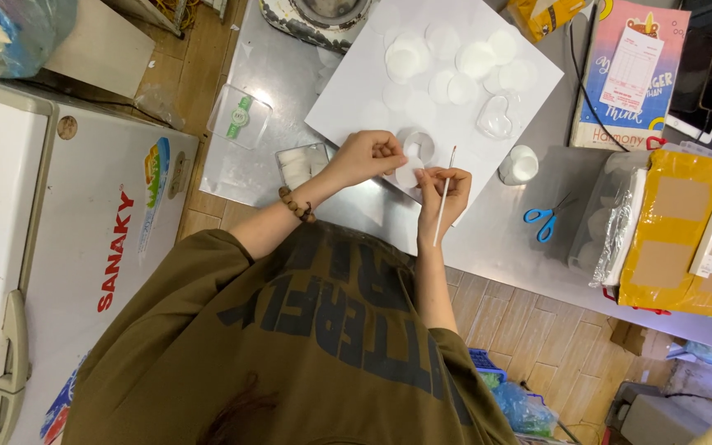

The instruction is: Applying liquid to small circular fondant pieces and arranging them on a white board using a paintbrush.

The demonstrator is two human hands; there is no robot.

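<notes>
The left hand (366, 156) rests on the near edge of a white board (356, 91), its fingers pinched together on a small white disc (408, 175) that lies partly under them, just beside a clear round ring (419, 143). The right hand (445, 191) sits just beside it, touching the same disc with its fingertips while its fingers are closed around a thin white brush (445, 198), held nearly upright with the reddish tip pointing away from the person. A bead bracelet (297, 204) circles the left wrist. Farther up the board lie many white discs (455, 62) in a loose cluster, and a clear heart-shaped mould (496, 119) sits near its right edge. The board lies on a metal table (274, 66). Off the board to the right stands a small white jar (521, 164), and blue scissors (544, 221) lie near it. To the left of the hands sits a small clear box (300, 163) with white pieces inside. A white freezer (67, 206) stands at the left.
</notes>
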